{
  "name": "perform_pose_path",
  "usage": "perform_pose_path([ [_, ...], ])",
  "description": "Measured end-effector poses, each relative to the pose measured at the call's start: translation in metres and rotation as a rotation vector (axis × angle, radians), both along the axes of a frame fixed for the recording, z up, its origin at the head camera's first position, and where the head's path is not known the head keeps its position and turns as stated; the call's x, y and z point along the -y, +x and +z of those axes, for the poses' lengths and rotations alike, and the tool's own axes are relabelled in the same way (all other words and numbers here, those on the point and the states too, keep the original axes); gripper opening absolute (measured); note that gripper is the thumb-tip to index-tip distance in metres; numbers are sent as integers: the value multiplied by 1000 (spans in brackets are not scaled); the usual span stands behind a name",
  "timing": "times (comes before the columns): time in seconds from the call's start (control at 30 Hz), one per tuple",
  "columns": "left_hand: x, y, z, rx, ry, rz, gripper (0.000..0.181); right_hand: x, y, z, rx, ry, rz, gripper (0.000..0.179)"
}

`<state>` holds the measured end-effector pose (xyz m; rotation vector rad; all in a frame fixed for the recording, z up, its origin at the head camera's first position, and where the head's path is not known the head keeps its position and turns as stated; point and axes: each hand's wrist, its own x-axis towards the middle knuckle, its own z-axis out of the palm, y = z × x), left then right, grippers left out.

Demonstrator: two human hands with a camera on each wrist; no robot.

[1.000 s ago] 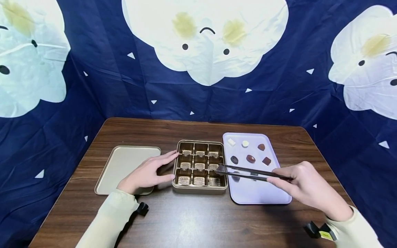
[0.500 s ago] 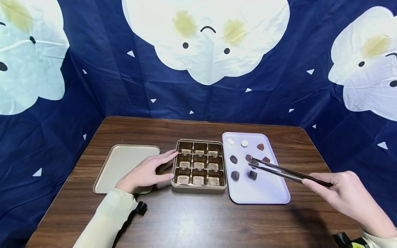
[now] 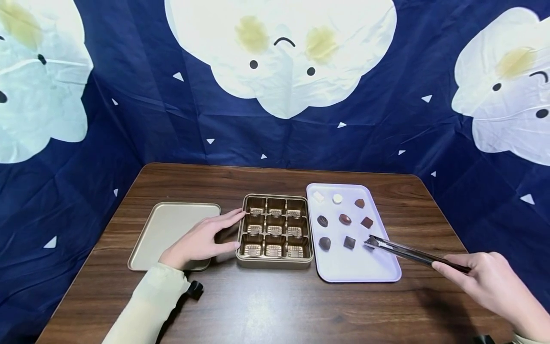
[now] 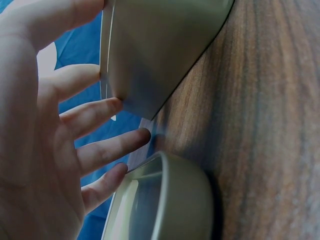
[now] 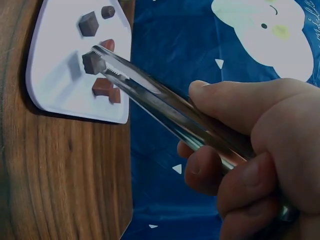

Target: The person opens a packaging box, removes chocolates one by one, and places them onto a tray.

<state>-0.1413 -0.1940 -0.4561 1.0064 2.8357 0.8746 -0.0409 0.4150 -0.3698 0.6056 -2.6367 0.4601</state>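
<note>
My right hand (image 3: 483,282) grips a pair of dark metal tongs (image 3: 412,253). Between the tips of the tongs is a dark chocolate (image 5: 93,63), close over the right part of the lilac tray (image 3: 361,267). In the right wrist view its shadow falls on the tray beside it. To the left of the tongs lie a dark square chocolate (image 3: 349,242) and a rounded dark one (image 3: 324,243). My left hand (image 3: 202,241), fingers nearly straight, touches the left side of the gold tin (image 3: 275,263) with thumb and fingertips. The tin's divided insert shows bare compartments.
Several more chocolates stand on the tray in rows, among them a white square one (image 3: 318,196), a round white one (image 3: 337,198) and a brown oval one (image 3: 345,219). A flat gold lid (image 3: 172,234) lies left of the tin, partly under my left forearm.
The tongs and the dark chocolate have moved right, from the tin's right edge across the tray to its right side, and lower. My left hand has stayed at the tin.
</note>
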Motion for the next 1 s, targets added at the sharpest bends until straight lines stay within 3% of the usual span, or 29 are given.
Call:
perform_pose_path([
  [0.3, 0, 0, -2, 1, 6, -1, 82, 2, -1, -5, -7, 36, 7, 16],
  [0.63, 0, 0, -2, 8, -2, 6, 82, -1, 4, -8, 60, 4, -80, 11],
  [1.0, 0, 0, -2, 4, -3, -2, 82, -5, 5, -8, -1, -73, -121, 16],
])
